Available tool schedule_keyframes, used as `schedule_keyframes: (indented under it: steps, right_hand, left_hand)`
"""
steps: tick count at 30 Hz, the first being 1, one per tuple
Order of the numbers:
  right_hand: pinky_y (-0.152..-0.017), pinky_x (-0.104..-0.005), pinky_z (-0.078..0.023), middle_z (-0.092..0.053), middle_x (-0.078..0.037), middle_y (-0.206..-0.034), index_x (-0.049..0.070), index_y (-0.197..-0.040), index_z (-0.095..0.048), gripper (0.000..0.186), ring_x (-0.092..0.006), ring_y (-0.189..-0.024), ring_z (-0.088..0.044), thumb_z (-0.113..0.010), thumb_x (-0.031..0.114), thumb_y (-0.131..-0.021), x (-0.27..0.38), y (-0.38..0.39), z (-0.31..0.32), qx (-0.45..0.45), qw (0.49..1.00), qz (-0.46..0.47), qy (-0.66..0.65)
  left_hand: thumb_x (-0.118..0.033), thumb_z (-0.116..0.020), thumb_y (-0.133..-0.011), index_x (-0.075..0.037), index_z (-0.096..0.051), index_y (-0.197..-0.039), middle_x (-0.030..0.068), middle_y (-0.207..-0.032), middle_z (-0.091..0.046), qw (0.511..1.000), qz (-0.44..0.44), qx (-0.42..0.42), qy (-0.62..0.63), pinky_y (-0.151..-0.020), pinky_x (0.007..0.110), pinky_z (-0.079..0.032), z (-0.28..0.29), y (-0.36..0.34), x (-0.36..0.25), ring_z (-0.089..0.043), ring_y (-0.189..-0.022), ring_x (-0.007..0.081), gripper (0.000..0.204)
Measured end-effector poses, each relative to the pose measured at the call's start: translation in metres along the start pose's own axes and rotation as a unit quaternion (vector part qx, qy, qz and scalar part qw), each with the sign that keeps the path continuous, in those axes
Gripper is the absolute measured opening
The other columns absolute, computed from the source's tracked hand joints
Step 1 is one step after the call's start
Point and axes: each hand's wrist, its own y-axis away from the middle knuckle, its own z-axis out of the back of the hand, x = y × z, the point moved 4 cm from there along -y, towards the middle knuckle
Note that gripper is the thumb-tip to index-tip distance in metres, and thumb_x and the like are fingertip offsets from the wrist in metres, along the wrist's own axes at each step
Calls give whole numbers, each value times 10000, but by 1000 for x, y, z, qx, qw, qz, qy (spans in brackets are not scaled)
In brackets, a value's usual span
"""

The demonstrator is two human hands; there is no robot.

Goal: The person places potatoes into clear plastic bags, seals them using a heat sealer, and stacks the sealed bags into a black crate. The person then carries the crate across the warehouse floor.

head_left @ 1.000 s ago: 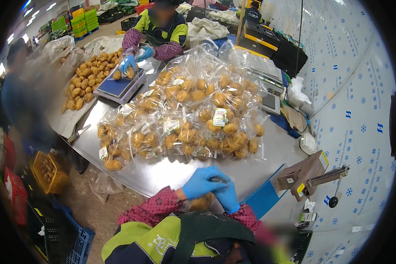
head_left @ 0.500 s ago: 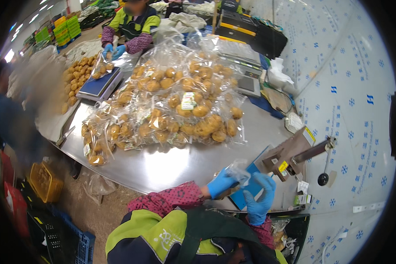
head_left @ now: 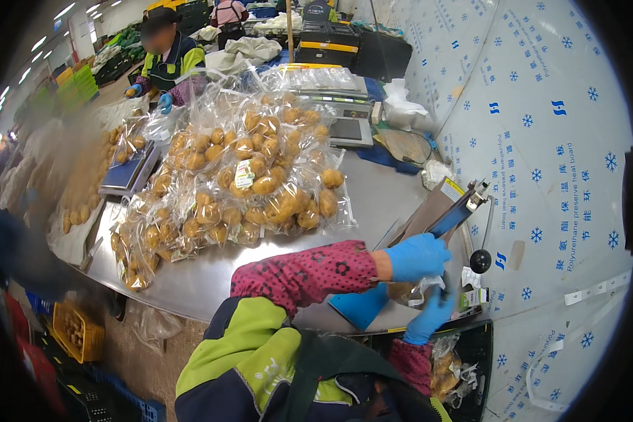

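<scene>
My left hand [head_left: 418,257], in a blue glove, is closed beside the brown-grey bench device [head_left: 429,211] with a black-knobbed lever. Just below it is a clear plastic bag [head_left: 403,292] with brownish contents, partly hidden by my left wrist; its gathered top seems to be in that hand. My right hand [head_left: 432,318], also gloved in blue, is close under the bag's right side. Motion smears its fingers, so its grip is unclear. A blue plate [head_left: 359,307] lies left of the bag at the table's near edge.
Bagged potatoes [head_left: 260,186] are heaped on the steel table [head_left: 274,264]. Scales [head_left: 123,172] [head_left: 349,130] stand beyond, with a co-worker [head_left: 172,60] at the far left. A dark crate [head_left: 480,373] with bags sits at lower right, beside the printed wall panel [head_left: 541,211]. A yellow crate [head_left: 81,330] stands lower left.
My left hand has moved right and up to the bench device, carrying the bag along. My right hand has lowered slightly. The view has shifted, and the co-worker's hands have left the bag on the scale.
</scene>
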Motion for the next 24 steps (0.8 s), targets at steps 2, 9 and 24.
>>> schedule_keyframes:
  steps: [2, 9, 24]
  right_hand:
    - [-732, -279, -459, -584, -72, -971, -3, -1206, -545, 367, -160, -817, -547, -466, 254, -955, 19, -26, 11, -4, 992, -51, -112]
    - [-508, -267, -383, -388, -1, -629, 51, -986, -562, 398, -89, -558, -426, -449, 432, -972, 119, -87, -53, 319, 708, -296, -556]
    - [-575, -347, -418, -425, -42, -535, 62, -792, -579, 420, -188, -503, -419, -356, 372, -969, 28, 37, -9, 242, 857, -187, -414]
  left_hand:
    - [-213, -657, -745, -173, -683, -792, 58, -842, -573, 993, 84, -74, 30, -651, 381, -459, 12, 16, 15, -569, -795, 261, 67]
    - [-227, -719, -719, -200, -708, -850, 68, -863, -574, 905, 278, -261, 188, -632, 364, -473, 3, 60, 35, -578, -754, 273, 134]
    - [-105, -629, -723, -190, -678, -868, 62, -854, -538, 942, 249, -217, 54, -603, 369, -480, 5, 35, 10, -576, -768, 260, 175]
